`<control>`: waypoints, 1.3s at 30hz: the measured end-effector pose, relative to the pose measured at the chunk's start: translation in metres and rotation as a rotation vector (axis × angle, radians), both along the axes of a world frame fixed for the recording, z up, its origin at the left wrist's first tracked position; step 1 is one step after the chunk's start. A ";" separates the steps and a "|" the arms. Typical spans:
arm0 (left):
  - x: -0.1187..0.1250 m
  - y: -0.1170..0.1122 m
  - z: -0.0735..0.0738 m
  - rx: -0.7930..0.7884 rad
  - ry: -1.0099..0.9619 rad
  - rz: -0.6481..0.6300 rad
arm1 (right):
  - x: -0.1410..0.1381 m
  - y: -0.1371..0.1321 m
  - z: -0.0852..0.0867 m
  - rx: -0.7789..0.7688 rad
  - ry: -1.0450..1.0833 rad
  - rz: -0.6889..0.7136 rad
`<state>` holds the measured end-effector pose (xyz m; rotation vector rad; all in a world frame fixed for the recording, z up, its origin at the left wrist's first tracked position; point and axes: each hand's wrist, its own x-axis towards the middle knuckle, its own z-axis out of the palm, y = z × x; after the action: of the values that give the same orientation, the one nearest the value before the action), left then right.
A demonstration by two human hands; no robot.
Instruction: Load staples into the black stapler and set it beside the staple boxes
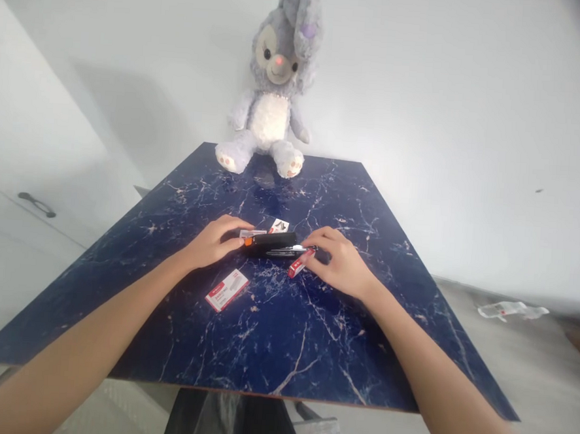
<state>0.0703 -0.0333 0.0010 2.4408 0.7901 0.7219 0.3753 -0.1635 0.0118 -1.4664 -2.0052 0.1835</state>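
Note:
A black stapler point(273, 243) with an orange end lies across the middle of the blue table, its silver metal part showing along the near side. My left hand point(214, 242) grips the orange end between thumb and fingers. Around the metal end at the right close the fingers of my right hand point(340, 262). Just under that thumb is a small red-and-white box point(297, 266), partly covered. A flatter red-and-white box point(227, 290) rests nearer to me. Behind the stapler sit another small white box point(279, 226) and a pale box point(252, 233), partly hidden.
A grey plush rabbit point(271, 114) sits at the table's far edge against the white wall. The marbled blue table point(306, 349) stretches toward me. At left stands a white cabinet with a dark handle point(36, 205). Clear plastic wrapping point(513, 311) lies on the floor at right.

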 end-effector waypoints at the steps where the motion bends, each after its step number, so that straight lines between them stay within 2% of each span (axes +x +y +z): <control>1: 0.001 -0.001 0.001 0.026 -0.005 -0.013 | 0.000 -0.002 0.002 0.014 -0.044 0.073; 4: 0.008 -0.010 0.003 0.152 -0.060 -0.007 | -0.001 -0.004 0.003 0.042 -0.125 0.180; 6: 0.014 -0.018 0.004 0.248 -0.118 0.025 | -0.002 -0.003 0.002 0.059 -0.103 0.215; 10: 0.023 -0.032 0.004 0.353 -0.205 0.001 | -0.006 -0.002 0.002 0.080 0.018 0.199; 14: 0.027 -0.037 0.005 0.383 -0.169 -0.051 | -0.004 -0.001 0.002 0.027 0.002 0.077; 16: 0.027 -0.036 0.005 0.362 -0.104 -0.053 | -0.001 -0.001 0.001 -0.002 -0.031 0.110; 18: 0.027 -0.034 0.005 0.328 -0.059 -0.058 | 0.002 0.000 0.002 -0.020 -0.049 0.200; 21: 0.025 -0.032 0.003 0.298 -0.057 -0.057 | 0.004 -0.001 0.006 -0.028 -0.052 0.283; 25: 0.025 -0.032 0.002 0.309 -0.087 -0.058 | 0.004 -0.006 0.015 -0.091 -0.068 0.269; 29: 0.026 -0.034 0.002 0.388 -0.146 -0.050 | 0.001 -0.008 0.017 -0.163 -0.152 0.287; 33: 0.025 -0.039 0.002 0.493 -0.255 0.008 | -0.003 -0.008 0.016 -0.052 -0.139 0.270; 36: 0.027 -0.049 0.001 0.385 -0.210 -0.035 | -0.008 -0.008 0.013 0.106 -0.045 0.264; 39: 0.035 -0.061 0.001 0.095 -0.127 -0.141 | -0.016 -0.008 0.008 0.210 -0.012 0.288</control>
<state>0.1055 -0.0939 0.0023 2.4764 0.5407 0.8682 0.3595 -0.1718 0.0196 -1.0495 -2.1669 0.0812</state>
